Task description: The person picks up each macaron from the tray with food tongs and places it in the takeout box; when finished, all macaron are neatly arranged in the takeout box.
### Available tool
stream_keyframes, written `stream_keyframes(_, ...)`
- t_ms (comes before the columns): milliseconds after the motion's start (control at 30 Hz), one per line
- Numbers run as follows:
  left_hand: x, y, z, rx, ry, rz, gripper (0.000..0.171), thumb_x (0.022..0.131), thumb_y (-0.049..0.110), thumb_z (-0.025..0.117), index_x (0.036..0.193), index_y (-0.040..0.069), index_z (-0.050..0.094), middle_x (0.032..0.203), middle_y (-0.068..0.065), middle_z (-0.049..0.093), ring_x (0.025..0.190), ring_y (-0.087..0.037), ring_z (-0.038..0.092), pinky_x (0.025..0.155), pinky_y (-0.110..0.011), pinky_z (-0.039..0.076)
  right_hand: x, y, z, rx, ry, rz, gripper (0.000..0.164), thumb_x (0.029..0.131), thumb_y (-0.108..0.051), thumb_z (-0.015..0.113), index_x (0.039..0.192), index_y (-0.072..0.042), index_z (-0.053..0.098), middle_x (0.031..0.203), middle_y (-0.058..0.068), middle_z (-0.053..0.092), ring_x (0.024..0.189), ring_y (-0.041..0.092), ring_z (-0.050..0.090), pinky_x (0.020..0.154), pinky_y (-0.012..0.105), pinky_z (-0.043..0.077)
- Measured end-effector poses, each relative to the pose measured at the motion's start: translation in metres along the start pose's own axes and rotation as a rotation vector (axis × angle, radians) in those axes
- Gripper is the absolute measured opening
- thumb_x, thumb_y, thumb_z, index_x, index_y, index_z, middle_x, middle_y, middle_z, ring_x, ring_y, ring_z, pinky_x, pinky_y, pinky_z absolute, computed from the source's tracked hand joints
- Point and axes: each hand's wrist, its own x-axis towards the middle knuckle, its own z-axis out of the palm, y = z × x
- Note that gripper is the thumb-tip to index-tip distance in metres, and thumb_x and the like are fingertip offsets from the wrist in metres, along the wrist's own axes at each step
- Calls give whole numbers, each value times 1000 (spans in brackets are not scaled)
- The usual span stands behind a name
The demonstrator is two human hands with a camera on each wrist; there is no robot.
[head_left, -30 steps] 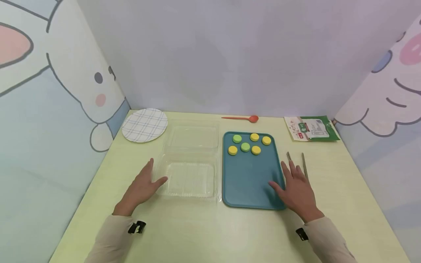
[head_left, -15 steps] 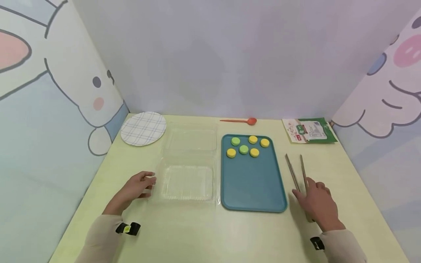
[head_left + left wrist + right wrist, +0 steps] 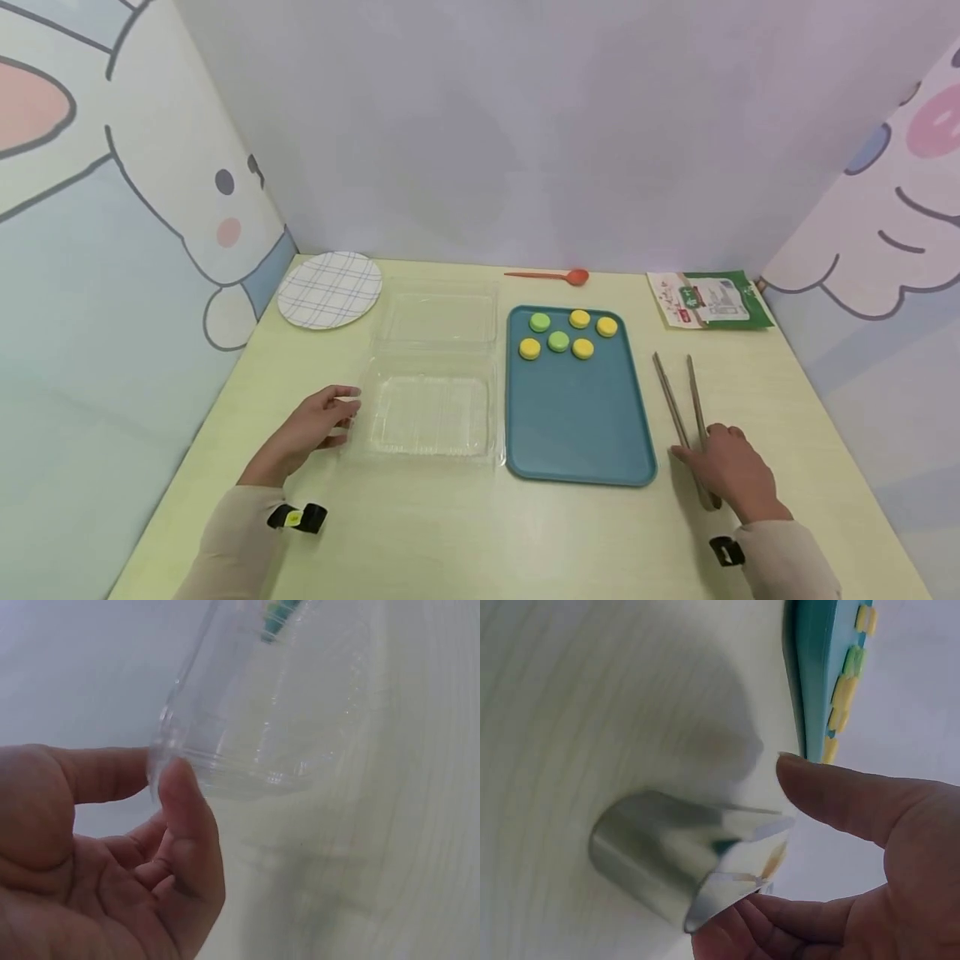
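At the left edge of a clear plastic clamshell box (image 3: 431, 415), my left hand (image 3: 311, 429) pinches the rim between thumb and finger, as the left wrist view shows on the clear wall (image 3: 225, 742). The box's lid (image 3: 441, 317) lies folded back behind its base. My right hand (image 3: 738, 471) is over the rear part of metal tongs (image 3: 670, 392), whose arms lie spread and point away from me. In the right wrist view its fingers (image 3: 735, 930) touch one side of the tongs' bent end (image 3: 656, 855), while the thumb (image 3: 832, 791) stands apart from the metal.
A blue tray (image 3: 577, 425) between box and tongs bears several yellow and green macaron-like rounds (image 3: 558, 341) at its far end. Behind lie a checked plate (image 3: 330, 290), a red spoon (image 3: 576, 277) and a green-and-white packet (image 3: 711, 300). Walls enclose the table at back and sides.
My left hand has shifted slightly left and closed its fingers on the box's rim. My right hand has moved right and toward me, off the tray's edge to the tongs.
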Motion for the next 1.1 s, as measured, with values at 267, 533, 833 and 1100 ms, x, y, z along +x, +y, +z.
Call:
stream_keyframes(267,4,2,-1,-9,20,3,43,105,21,55,141,0,43,102,-15,54,77,-20,55,69,-30,53,3,9,-1,107,-73,43,77,91,-51,66,118,18,45,90,19,61,77,30,60,62,46,48)
stream_keyframes(533,5,1,-2,-25,33,7,44,105,21,56,141,-1,43,98,-12,54,74,-17,54,67,-31,52,5,15,1,123,-60,12,71,94,-50,63,118,15,45,87,14,62,74,26,59,60,43,46)
stream_keyframes(833,5,-2,-2,-25,42,5,43,105,20,55,141,-1,43,98,-13,53,75,-17,53,67,-30,51,3,13,2,129,-14,21,59,97,-39,60,113,16,50,86,19,62,69,27,60,56,44,47)
stream_keyframes(1100,5,-3,0,-34,38,5,44,105,21,56,141,-1,43,98,-13,53,77,-17,53,67,-30,51,3,14,4,155,83,-9,47,99,-31,49,108,15,46,84,20,56,67,29,55,54,43,44)
